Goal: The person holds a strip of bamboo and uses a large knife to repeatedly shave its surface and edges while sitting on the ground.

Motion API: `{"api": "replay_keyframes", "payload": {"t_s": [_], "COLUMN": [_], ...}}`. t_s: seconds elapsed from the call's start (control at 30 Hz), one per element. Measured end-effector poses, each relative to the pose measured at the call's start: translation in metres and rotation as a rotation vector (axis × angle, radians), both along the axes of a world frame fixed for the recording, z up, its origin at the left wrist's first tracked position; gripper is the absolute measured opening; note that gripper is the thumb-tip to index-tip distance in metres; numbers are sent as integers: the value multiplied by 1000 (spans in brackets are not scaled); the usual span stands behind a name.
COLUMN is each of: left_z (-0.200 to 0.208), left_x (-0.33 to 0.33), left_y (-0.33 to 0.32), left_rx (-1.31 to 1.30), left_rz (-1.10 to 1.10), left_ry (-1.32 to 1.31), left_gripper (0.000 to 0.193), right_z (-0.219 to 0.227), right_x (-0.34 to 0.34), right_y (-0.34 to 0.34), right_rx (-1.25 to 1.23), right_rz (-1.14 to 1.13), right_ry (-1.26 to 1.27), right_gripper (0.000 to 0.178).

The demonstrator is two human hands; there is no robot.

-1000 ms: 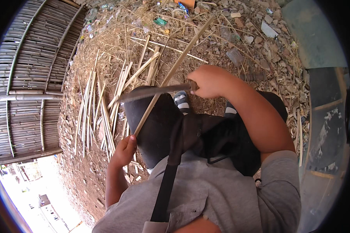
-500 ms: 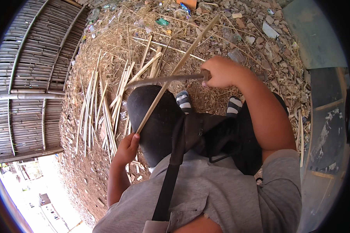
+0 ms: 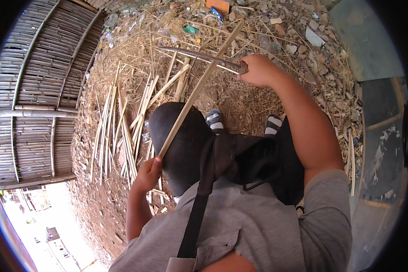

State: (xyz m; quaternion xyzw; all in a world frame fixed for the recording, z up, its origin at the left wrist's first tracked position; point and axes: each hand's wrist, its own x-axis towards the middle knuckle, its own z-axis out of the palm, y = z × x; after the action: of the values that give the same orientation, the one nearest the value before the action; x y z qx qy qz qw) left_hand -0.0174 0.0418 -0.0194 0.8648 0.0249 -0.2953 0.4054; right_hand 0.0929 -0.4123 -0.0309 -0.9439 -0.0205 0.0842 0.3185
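Note:
My left hand (image 3: 148, 173) is closed on the near end of a long bamboo strip (image 3: 190, 100). The strip slants up and away to the right, passing over my dark-clad left knee (image 3: 177, 127). In my right hand (image 3: 257, 70) is the handle of a long, slightly curved knife (image 3: 197, 54), its dark blade pointing left. The blade crosses the strip toward its far end; whether its edge touches the strip, I cannot tell. The fingers of my right hand are wrapped round the handle.
Several split bamboo strips (image 3: 108, 129) lie on the ground to the left of my knee. Straw, stones and litter, with a green plastic scrap (image 3: 190, 29), cover the ground ahead. A bamboo slat wall (image 3: 36, 68) stands left, dark panels (image 3: 381, 140) right.
My right hand and the knife have moved away from me, along the strip toward its far end. The strip's far end has shifted slightly left; my left hand keeps its hold.

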Motion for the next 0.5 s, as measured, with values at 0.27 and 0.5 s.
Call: {"api": "replay_keyframes", "payload": {"t_s": [0.27, 0.5], "left_z": [-2, -3], "left_x": [-2, -3], "left_y": [3, 9], "left_rx": [13, 123], "left_rz": [-16, -46], "left_ry": [1, -61], "left_gripper": [55, 56], "right_z": [16, -2], "right_x": [-27, 8], "right_y": [40, -6], "right_rx": [-229, 26], "right_rz": [324, -83], "right_ry": [-1, 39], "right_gripper": [28, 39]}}
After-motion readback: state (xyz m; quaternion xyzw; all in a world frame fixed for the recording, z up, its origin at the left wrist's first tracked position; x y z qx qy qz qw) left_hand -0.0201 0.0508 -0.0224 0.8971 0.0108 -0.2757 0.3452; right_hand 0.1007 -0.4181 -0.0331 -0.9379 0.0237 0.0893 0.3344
